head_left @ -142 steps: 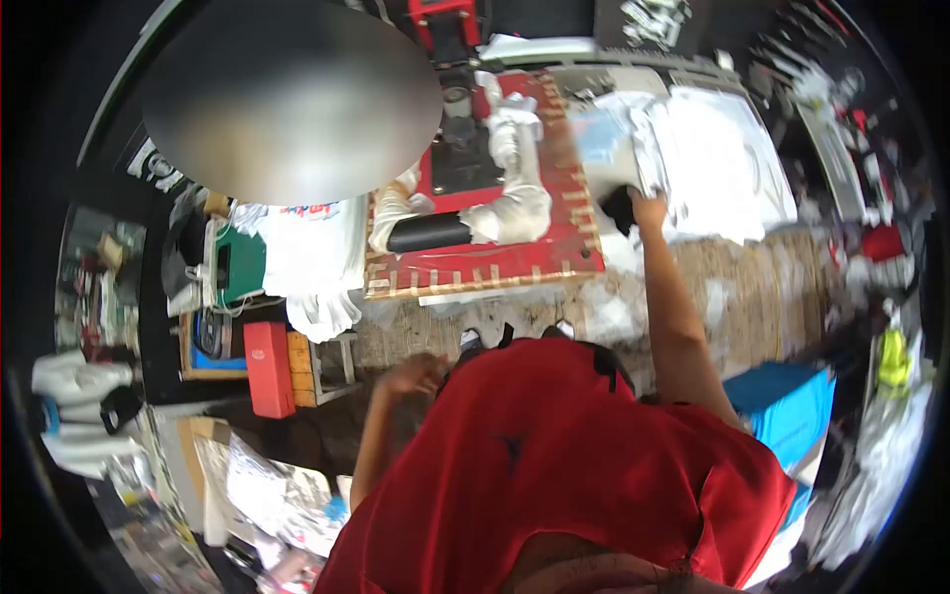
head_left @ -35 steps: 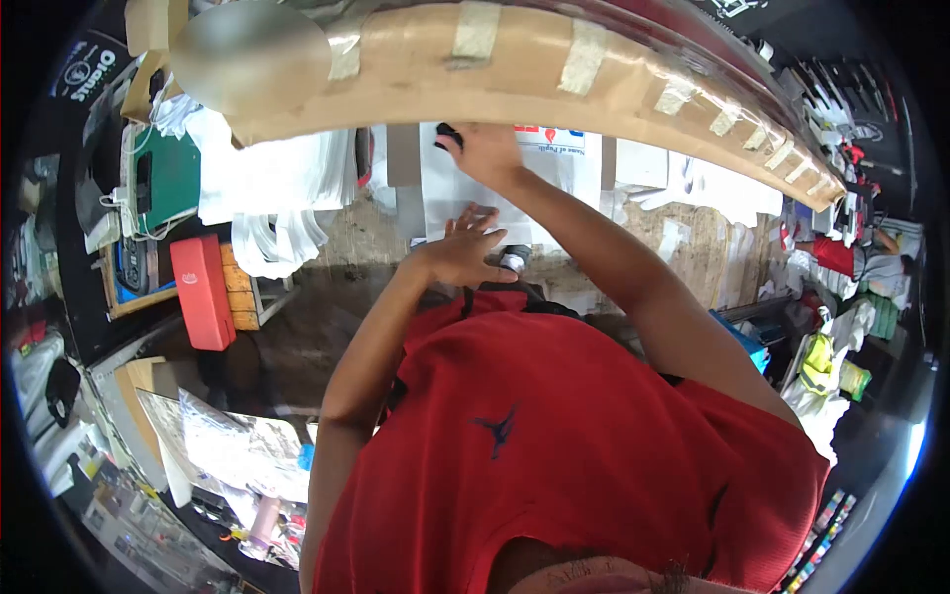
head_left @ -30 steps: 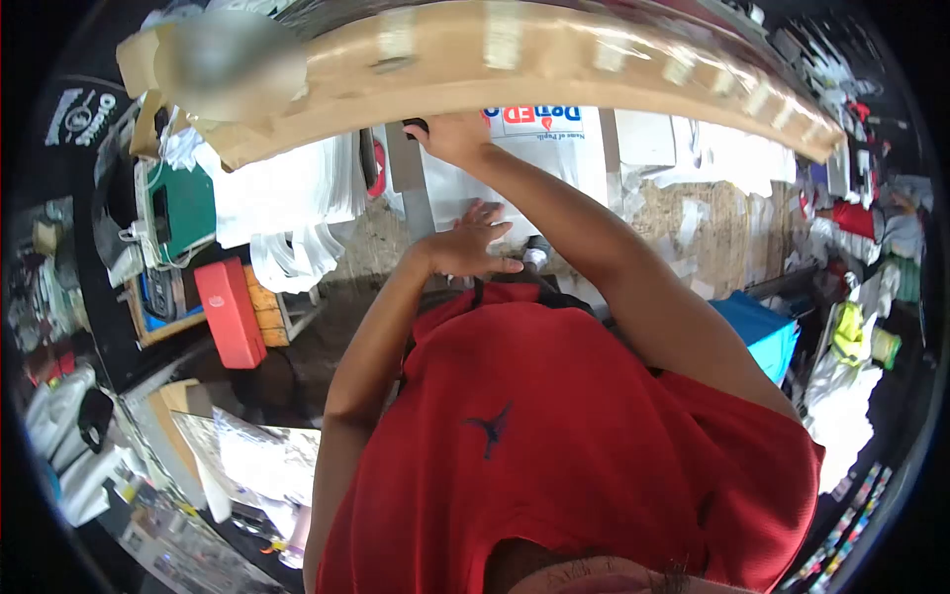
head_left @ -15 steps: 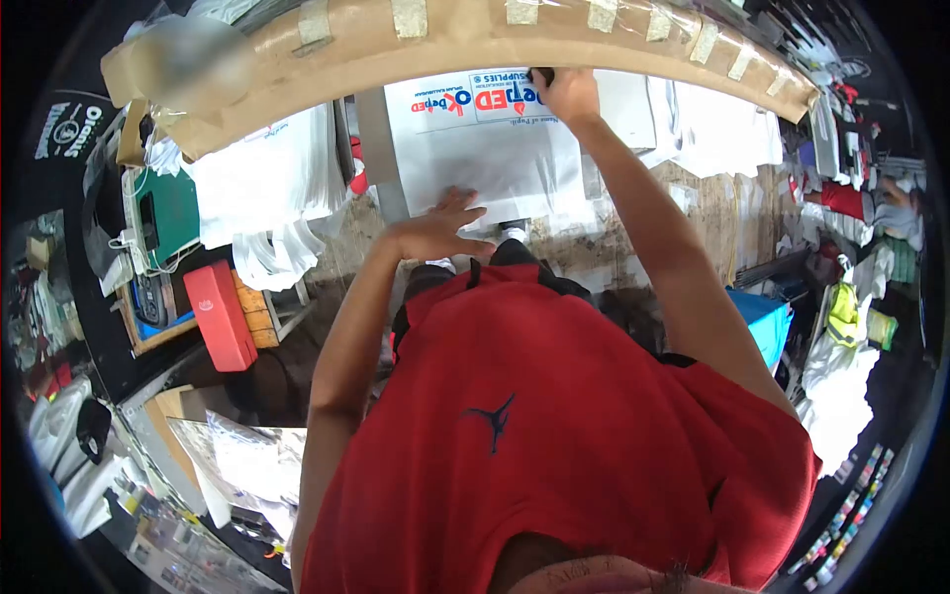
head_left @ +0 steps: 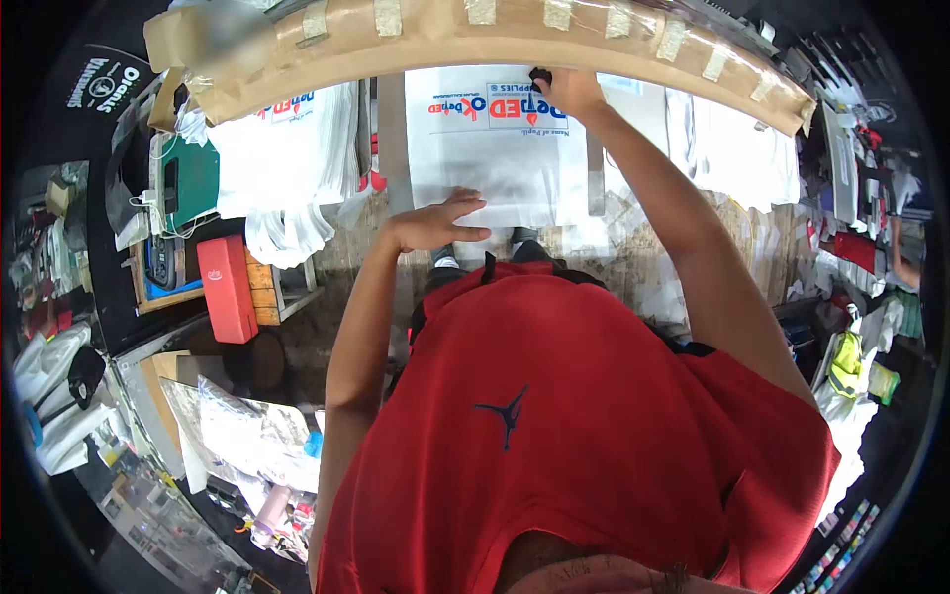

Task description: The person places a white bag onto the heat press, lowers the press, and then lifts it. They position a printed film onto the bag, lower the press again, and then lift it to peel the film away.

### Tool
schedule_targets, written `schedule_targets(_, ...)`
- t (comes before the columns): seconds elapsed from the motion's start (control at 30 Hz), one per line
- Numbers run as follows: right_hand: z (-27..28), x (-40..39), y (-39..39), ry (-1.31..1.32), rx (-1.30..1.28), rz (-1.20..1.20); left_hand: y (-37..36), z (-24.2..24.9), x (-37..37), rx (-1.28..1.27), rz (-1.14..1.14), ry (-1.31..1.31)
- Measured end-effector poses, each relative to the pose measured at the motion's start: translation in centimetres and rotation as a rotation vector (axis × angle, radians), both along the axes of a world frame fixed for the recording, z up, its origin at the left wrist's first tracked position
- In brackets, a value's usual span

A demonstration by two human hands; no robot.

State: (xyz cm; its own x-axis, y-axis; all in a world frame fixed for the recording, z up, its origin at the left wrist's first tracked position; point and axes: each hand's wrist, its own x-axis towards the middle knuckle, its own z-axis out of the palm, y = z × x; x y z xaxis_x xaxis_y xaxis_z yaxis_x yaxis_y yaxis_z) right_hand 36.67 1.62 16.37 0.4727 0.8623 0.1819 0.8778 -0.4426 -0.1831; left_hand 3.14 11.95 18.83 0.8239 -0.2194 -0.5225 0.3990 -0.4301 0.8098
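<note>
A white printed sheet or bag [head_left: 495, 163] with red and blue lettering lies flat in front of me, its far part under the cardboard edge. My left hand [head_left: 440, 224] is open at its near left corner, fingers apart and stretched over the white surface. At the far right of the printing, my right hand [head_left: 576, 94] is closed on a small black knob-like handle [head_left: 540, 77]. Most of what that handle belongs to is hidden behind the cardboard and my fingers.
A long taped cardboard piece [head_left: 435, 35] spans the top of the view. Stacks of white printed material [head_left: 287, 158] and more white sheets [head_left: 737, 148] flank the work spot. To the left are a red box [head_left: 228, 289] and a green board [head_left: 191, 178].
The view has shifted slightly, so surroundings sit further right. My left hand has drawn a little toward the sheet's near edge; my right hand stays on the black handle.
</note>
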Motion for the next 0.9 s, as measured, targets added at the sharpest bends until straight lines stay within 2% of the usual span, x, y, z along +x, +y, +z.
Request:
schedule_targets(0.03,0.0,-0.9,-0.6,-0.005,-0.005,-0.001,-0.2,0.1,-0.1,0.027,0.006,0.002)
schedule_targets(0.07,-0.4,-1.7,-1.7,-0.043,0.169,0.07,-0.2,0.3,-0.2,0.057,0.013,0.005)
schedule_targets(0.1,-0.3,-2.7,-3.1,-0.043,0.17,0.072,-0.3,0.3,-0.3,0.058,0.015,0.004)
schedule_targets(0.17,0.1,-4.0,-5.7,0.096,0.011,0.082,-0.4,0.3,-0.2,0.043,0.022,0.005)
schedule_targets(0.3,0.3,-4.6,-7.6,0.101,0.07,0.105,-0.4,1.1,-0.2,0.048,0.035,0.039)
schedule_targets(0.4,0.9,-7.1,-5.3,0.138,0.045,0.042,-0.2,0.5,-0.4,0.024,0.028,0.013)
schedule_targets(0.47,-0.6,-9.5,-2.2,0.151,0.155,0.117,-0.5,1.5,-0.2,0.082,-0.039,0.006)
schedule_targets(0.63,-0.8,-16.3,7.1,0.2,0.077,0.236,-0.6,1.2,0.8,0.247,-0.173,0.007)
schedule_targets(0.73,0.7,-16.5,9.8,0.213,0.137,0.253,0.0,1.0,1.0,0.14,-0.122,-0.009)
schedule_targets(0.8,-0.6,-15.2,9.9,0.232,0.156,0.255,0.0,0.4,0.8,0.132,-0.122,-0.001)
schedule_targets(0.9,-3.0,-10.4,6.4,0.094,0.327,0.033,0.3,0.7,0.7,0.129,-0.084,-0.018)
